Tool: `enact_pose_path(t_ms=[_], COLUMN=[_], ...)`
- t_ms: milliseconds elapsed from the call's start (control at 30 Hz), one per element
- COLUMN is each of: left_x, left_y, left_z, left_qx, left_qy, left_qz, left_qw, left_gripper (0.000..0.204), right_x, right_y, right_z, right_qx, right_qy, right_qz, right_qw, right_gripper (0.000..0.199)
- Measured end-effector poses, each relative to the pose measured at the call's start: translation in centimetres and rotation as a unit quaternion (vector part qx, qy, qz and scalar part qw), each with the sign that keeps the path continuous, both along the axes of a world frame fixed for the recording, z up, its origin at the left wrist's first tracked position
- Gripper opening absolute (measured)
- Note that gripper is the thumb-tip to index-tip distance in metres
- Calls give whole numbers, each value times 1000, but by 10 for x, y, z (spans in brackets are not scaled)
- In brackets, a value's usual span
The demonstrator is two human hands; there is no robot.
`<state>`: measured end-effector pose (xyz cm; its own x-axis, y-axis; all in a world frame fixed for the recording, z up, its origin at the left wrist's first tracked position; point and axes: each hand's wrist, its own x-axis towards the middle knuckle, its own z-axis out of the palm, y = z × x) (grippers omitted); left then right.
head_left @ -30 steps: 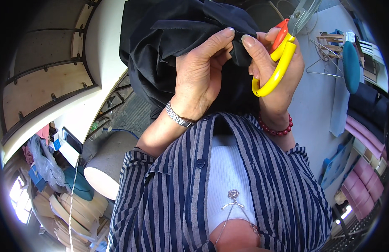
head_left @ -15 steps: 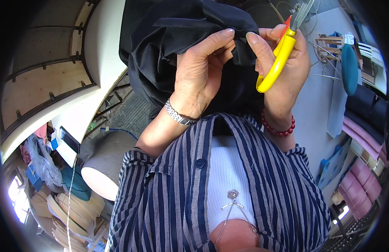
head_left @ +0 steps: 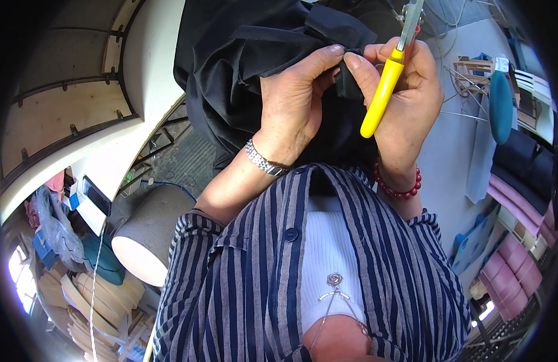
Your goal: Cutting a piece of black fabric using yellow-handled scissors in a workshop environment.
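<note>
A large, loosely gathered piece of black fabric [head_left: 231,66] hangs in front of me. My left hand [head_left: 294,90] pinches its edge between thumb and fingers. Close beside it, my right hand [head_left: 412,90] pinches the same edge with thumb and forefinger, the two thumb tips nearly touching. Scissors with yellow handles [head_left: 383,93] and a red part rest in my right hand too, blades pointing up and away from the cloth. The fingers behind the fabric are partly hidden.
Along the right runs a pale grey surface [head_left: 448,139] with a teal oval pad [head_left: 501,108] and thin wires. Pink padded pieces [head_left: 513,274] are at the lower right. A grey cylinder [head_left: 149,232], a phone [head_left: 97,196] and a white cord [head_left: 96,289] are at the left.
The scissors have turned in my right hand, so the handles now look nearly edge-on. Both hands have come slightly closer together along the fabric edge.
</note>
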<state>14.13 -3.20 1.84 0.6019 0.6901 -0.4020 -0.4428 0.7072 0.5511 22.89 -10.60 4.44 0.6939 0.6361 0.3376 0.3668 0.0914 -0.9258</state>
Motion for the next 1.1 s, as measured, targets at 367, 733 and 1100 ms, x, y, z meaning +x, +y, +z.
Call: enact_pose_path(t_ms=[367,733,1100], left_x=[-5,-7,-14], left_y=[-2,0,3], left_z=[-7,-10,-3], left_qx=[-17,-14,-58], left_qy=[-15,-18,-54], left_qz=[-8,-18,-51], left_qw=[1000,1000,996], left_gripper=[7,3,10], right_x=[1,4,7], right_y=[1,4,3], right_z=[6,4,4], right_qx=[-75,-70,-99], right_qy=[3,-4,43], right_qz=[23,39,35], right_qw=[997,997,994], right_gripper=[22,25,24])
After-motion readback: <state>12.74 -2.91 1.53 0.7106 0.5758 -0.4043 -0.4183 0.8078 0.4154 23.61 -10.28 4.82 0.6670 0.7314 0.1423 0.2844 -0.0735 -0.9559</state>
